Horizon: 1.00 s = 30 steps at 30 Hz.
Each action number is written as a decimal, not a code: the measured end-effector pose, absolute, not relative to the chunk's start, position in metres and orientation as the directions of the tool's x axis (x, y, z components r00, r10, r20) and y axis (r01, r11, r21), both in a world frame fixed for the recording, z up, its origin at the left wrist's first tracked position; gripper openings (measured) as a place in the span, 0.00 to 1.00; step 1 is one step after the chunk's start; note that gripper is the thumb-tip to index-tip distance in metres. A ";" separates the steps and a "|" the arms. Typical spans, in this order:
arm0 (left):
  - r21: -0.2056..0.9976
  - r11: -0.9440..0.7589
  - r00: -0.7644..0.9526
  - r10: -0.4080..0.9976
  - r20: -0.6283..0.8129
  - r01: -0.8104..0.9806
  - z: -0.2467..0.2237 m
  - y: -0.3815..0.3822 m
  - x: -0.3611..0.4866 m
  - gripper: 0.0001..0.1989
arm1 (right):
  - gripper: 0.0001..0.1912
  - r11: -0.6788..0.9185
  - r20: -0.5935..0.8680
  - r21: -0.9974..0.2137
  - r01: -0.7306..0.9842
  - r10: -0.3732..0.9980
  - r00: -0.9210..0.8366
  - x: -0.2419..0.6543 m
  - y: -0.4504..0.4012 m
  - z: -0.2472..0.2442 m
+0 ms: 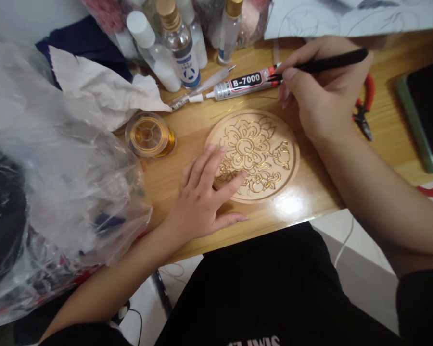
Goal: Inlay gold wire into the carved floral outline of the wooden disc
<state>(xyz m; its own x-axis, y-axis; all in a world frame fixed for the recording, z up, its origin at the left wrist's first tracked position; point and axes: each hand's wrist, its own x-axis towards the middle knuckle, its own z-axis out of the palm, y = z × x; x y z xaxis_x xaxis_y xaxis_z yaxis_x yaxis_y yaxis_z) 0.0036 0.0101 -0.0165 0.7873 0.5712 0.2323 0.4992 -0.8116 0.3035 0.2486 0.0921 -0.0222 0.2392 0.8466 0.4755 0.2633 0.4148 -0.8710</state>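
Left fingers (pixel 232 187) spread partly over the round wooden plate (pixel 246 146)

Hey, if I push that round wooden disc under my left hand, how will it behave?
The wooden disc lies flat on the table, so it would probably slide rather than tip or roll. It looks like solid wood, so likely stiff, not floppy. The thin gold wire on its face looks delicate and might snag or lift if rubbed.
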 end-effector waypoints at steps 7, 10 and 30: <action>0.285 -0.813 0.787 0.572 0.231 0.508 -0.017 0.010 0.004 0.32 | 0.13 0.471 0.510 -0.857 0.209 0.832 0.217 0.248 0.093 -0.023; 0.282 -0.813 0.785 0.573 0.236 0.509 -0.017 0.010 0.004 0.32 | 0.12 0.466 0.509 -0.857 0.220 0.834 0.215 0.249 0.093 -0.024; 0.312 -0.801 0.774 0.587 0.236 0.511 -0.018 0.009 0.005 0.32 | 0.15 0.395 0.465 -0.875 0.281 0.846 0.259 0.247 0.092 -0.023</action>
<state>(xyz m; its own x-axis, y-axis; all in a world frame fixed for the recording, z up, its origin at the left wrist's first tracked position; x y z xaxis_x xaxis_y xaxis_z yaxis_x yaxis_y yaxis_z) 0.0051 0.0094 -0.0178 0.7744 0.5869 0.2364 0.5115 -0.8006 0.3120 0.2467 0.0921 -0.0231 0.2589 0.8465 0.4653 0.2811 0.3948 -0.8747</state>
